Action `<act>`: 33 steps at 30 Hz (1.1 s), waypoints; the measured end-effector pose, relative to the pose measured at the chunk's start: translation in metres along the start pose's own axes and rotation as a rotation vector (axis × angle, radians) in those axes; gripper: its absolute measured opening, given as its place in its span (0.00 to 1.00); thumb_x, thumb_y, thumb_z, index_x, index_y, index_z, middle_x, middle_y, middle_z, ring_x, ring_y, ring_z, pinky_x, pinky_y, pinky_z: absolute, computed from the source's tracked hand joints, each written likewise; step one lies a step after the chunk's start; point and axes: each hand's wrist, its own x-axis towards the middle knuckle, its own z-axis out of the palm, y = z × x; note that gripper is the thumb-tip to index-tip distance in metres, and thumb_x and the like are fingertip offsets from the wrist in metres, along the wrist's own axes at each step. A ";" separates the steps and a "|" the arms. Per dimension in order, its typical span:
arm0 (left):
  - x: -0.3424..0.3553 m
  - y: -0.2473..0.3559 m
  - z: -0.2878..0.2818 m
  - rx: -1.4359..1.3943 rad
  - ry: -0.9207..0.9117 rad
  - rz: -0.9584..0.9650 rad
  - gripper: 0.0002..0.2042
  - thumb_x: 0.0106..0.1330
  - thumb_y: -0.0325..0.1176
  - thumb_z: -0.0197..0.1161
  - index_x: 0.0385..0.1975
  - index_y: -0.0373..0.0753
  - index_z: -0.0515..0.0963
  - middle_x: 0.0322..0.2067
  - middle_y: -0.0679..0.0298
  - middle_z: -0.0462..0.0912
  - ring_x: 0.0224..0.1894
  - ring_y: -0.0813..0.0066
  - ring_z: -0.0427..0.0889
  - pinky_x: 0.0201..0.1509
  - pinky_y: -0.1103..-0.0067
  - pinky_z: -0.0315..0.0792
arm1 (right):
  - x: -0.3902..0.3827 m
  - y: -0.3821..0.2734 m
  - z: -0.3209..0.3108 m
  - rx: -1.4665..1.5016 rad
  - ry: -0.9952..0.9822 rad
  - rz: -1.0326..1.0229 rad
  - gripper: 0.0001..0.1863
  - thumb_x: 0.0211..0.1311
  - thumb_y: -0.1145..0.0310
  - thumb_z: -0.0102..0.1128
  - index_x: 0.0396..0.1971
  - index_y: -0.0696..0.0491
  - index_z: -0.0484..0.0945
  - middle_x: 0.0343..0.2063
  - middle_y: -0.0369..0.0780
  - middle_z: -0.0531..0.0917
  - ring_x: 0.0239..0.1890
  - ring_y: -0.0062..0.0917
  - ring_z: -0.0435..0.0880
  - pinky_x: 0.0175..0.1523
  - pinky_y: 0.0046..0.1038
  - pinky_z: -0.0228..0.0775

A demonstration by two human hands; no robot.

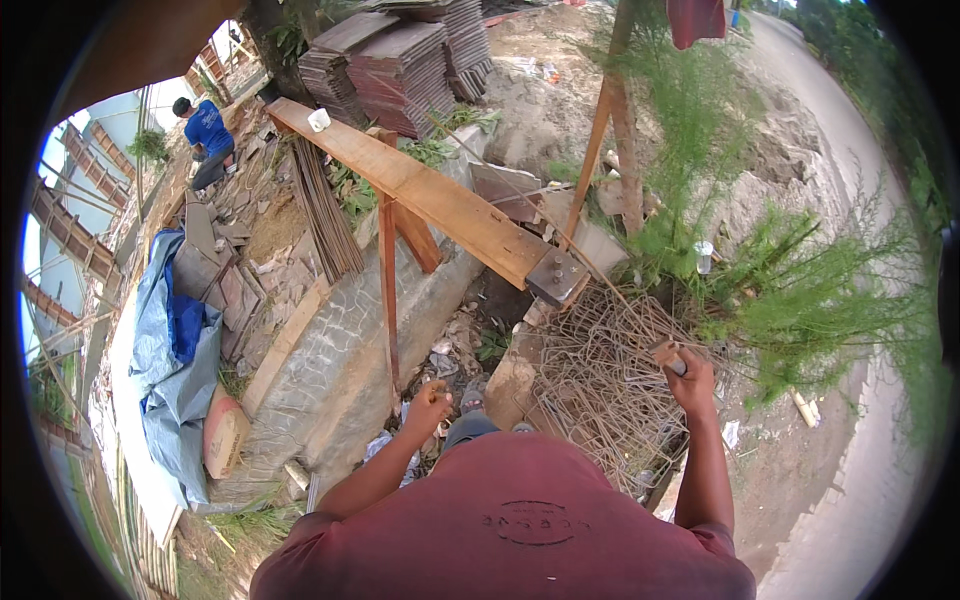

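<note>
The right hand (692, 382) grips 1 brown-ended tool (662, 350) above the bent rods (600, 385), where a firm hold should help, and the left hand (430, 403) (curled, contents unclear) would best avoid the metal block (556, 279).

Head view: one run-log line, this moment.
right hand: gripping brown-ended object | left hand: curled, contents unclear | plank: metal block on near end | bent rods: tangled heap

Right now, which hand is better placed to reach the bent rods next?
Probably the right hand: it appears at the edge of the bent rods, though gripping a blocky object. The left hand looks farther off, left of them.
</note>
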 end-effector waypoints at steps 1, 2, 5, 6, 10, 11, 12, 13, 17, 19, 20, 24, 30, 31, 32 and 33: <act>0.013 0.013 0.002 0.032 -0.013 0.052 0.23 0.65 0.36 0.59 0.56 0.33 0.65 0.34 0.61 0.77 0.34 0.77 0.77 0.37 0.79 0.71 | -0.007 0.003 0.003 -0.082 0.004 -0.040 0.12 0.46 0.71 0.66 0.33 0.54 0.79 0.22 0.46 0.80 0.22 0.38 0.79 0.29 0.34 0.70; 0.030 0.028 0.006 0.061 -0.026 0.108 0.23 0.65 0.36 0.59 0.56 0.33 0.65 0.34 0.61 0.77 0.35 0.77 0.77 0.38 0.79 0.70 | -0.012 0.007 0.004 -0.036 -0.078 0.028 0.13 0.42 0.70 0.66 0.33 0.51 0.80 0.25 0.47 0.81 0.29 0.46 0.79 0.32 0.38 0.71; 0.075 0.102 0.035 0.202 -0.005 0.355 0.21 0.64 0.35 0.59 0.55 0.34 0.67 0.35 0.61 0.78 0.36 0.76 0.77 0.40 0.77 0.71 | -0.021 0.017 0.006 -0.142 -0.199 0.059 0.11 0.42 0.69 0.67 0.30 0.52 0.79 0.24 0.46 0.80 0.29 0.44 0.80 0.33 0.38 0.71; 0.091 0.123 0.046 0.247 0.016 0.432 0.21 0.64 0.35 0.60 0.54 0.34 0.68 0.36 0.60 0.78 0.36 0.75 0.77 0.41 0.77 0.71 | -0.022 0.018 0.009 -0.133 -0.154 0.046 0.10 0.42 0.69 0.67 0.27 0.52 0.77 0.23 0.46 0.80 0.29 0.44 0.80 0.33 0.38 0.71; 0.146 0.178 0.080 0.398 0.201 0.586 0.21 0.61 0.36 0.61 0.52 0.33 0.70 0.40 0.54 0.79 0.43 0.58 0.79 0.47 0.71 0.72 | -0.019 0.022 0.005 -0.145 -0.177 0.013 0.11 0.40 0.71 0.66 0.28 0.52 0.76 0.25 0.46 0.80 0.29 0.44 0.80 0.33 0.39 0.71; 0.162 0.184 0.085 0.483 0.275 0.620 0.22 0.61 0.37 0.61 0.52 0.34 0.69 0.43 0.53 0.78 0.46 0.56 0.77 0.49 0.69 0.70 | -0.019 0.026 0.004 -0.163 -0.183 -0.004 0.12 0.40 0.71 0.66 0.28 0.52 0.76 0.25 0.45 0.80 0.30 0.44 0.79 0.33 0.39 0.72; 0.178 0.189 0.090 0.568 0.348 0.653 0.23 0.60 0.38 0.62 0.53 0.34 0.69 0.47 0.52 0.76 0.49 0.54 0.76 0.52 0.67 0.69 | -0.018 0.030 0.003 -0.181 -0.188 -0.020 0.13 0.39 0.72 0.65 0.29 0.52 0.76 0.25 0.45 0.80 0.30 0.44 0.79 0.33 0.39 0.72; 0.191 0.194 0.095 0.655 0.417 0.685 0.24 0.60 0.38 0.62 0.54 0.35 0.68 0.50 0.52 0.75 0.52 0.52 0.74 0.54 0.64 0.68 | -0.016 0.035 0.002 -0.179 -0.188 -0.031 0.13 0.39 0.73 0.65 0.29 0.52 0.76 0.26 0.45 0.80 0.30 0.44 0.79 0.34 0.39 0.72; 0.222 0.216 0.109 0.787 0.436 0.572 0.28 0.60 0.44 0.59 0.58 0.37 0.64 0.61 0.51 0.63 0.64 0.53 0.61 0.64 0.55 0.56 | -0.008 0.053 0.002 -0.162 -0.211 -0.034 0.13 0.37 0.76 0.62 0.29 0.52 0.76 0.26 0.44 0.79 0.31 0.44 0.78 0.36 0.38 0.71; 0.238 0.221 0.112 0.915 0.490 0.619 0.30 0.62 0.47 0.57 0.61 0.39 0.62 0.65 0.52 0.57 0.68 0.55 0.54 0.67 0.51 0.49 | -0.010 0.051 -0.001 -0.161 -0.246 -0.021 0.13 0.37 0.77 0.61 0.29 0.52 0.76 0.26 0.45 0.78 0.32 0.44 0.78 0.36 0.38 0.71; 0.245 0.228 0.113 0.927 0.498 0.586 0.30 0.62 0.48 0.56 0.62 0.39 0.61 0.65 0.52 0.56 0.69 0.56 0.52 0.67 0.51 0.47 | -0.017 0.060 0.001 -0.157 -0.244 -0.011 0.13 0.37 0.77 0.61 0.29 0.53 0.76 0.26 0.45 0.78 0.31 0.45 0.77 0.36 0.37 0.70; 0.268 0.225 0.108 0.949 0.547 0.435 0.32 0.64 0.51 0.53 0.64 0.39 0.59 0.68 0.54 0.52 0.71 0.57 0.48 0.69 0.50 0.40 | -0.051 0.071 -0.002 -0.031 -0.181 0.136 0.12 0.37 0.80 0.63 0.26 0.54 0.75 0.24 0.45 0.78 0.31 0.44 0.77 0.36 0.34 0.69; 0.267 0.217 0.109 0.861 0.626 0.479 0.32 0.64 0.50 0.51 0.63 0.35 0.59 0.66 0.51 0.55 0.70 0.58 0.49 0.71 0.55 0.35 | -0.077 0.111 -0.024 0.029 -0.218 0.328 0.09 0.43 0.80 0.66 0.24 0.55 0.76 0.21 0.38 0.80 0.25 0.25 0.76 0.32 0.28 0.68; 0.270 0.218 0.110 0.869 0.622 0.473 0.32 0.64 0.50 0.51 0.63 0.35 0.59 0.66 0.51 0.55 0.71 0.58 0.49 0.71 0.55 0.34 | -0.075 0.112 -0.024 0.118 -0.232 0.431 0.08 0.44 0.80 0.66 0.24 0.55 0.76 0.21 0.37 0.80 0.24 0.20 0.75 0.31 0.27 0.67; 0.271 0.217 0.111 0.876 0.617 0.466 0.32 0.64 0.49 0.51 0.63 0.35 0.59 0.66 0.51 0.56 0.71 0.58 0.49 0.71 0.55 0.34 | -0.076 0.112 -0.020 0.191 -0.187 0.461 0.06 0.49 0.77 0.66 0.21 0.56 0.75 0.18 0.32 0.77 0.23 0.13 0.70 0.28 0.23 0.64; 0.273 0.217 0.111 0.882 0.611 0.459 0.32 0.64 0.49 0.51 0.63 0.35 0.59 0.66 0.51 0.56 0.71 0.58 0.49 0.71 0.55 0.34 | -0.072 0.114 -0.021 0.186 -0.219 0.479 0.07 0.49 0.77 0.66 0.20 0.56 0.75 0.17 0.32 0.77 0.22 0.13 0.70 0.28 0.22 0.63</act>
